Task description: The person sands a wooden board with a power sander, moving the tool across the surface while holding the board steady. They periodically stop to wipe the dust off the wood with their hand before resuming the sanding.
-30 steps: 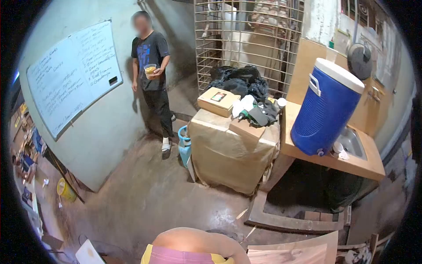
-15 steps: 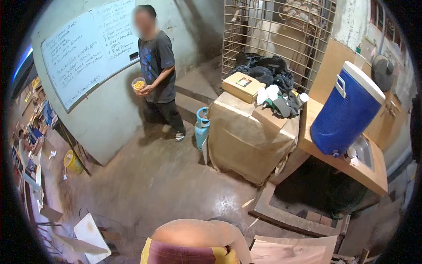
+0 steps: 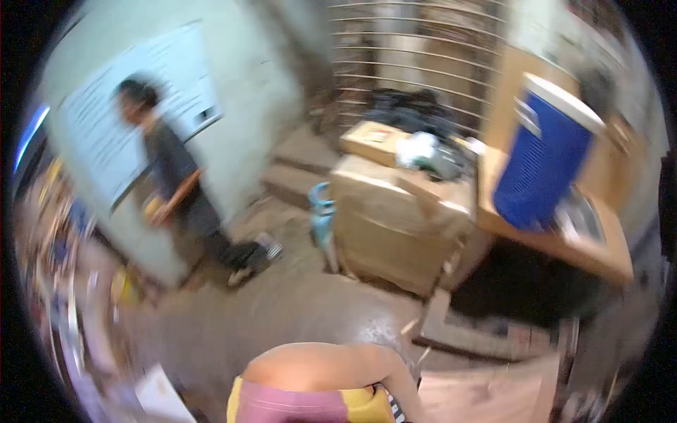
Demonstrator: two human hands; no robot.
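Observation:
Neither my left hand nor my right hand shows. At the bottom of the view, a bare arm or shoulder (image 3: 317, 363) and a pink and yellow garment (image 3: 303, 405) can be seen. A wooden board (image 3: 486, 391) lies just to the right of the arm. The frame is smeared by motion, so small details are hard to make out.
A person (image 3: 176, 169) walks at the left, holding a container (image 3: 153, 208), near a whiteboard (image 3: 141, 106). A blue cooler (image 3: 543, 158) stands on a wooden counter (image 3: 613, 254). Beside a gas cylinder (image 3: 322, 218) is a covered block (image 3: 388, 225) with a box (image 3: 374, 141) on it.
The other person has moved left with the container. The view has shifted and is now blurred. The arm at the bottom reaches slightly farther right.

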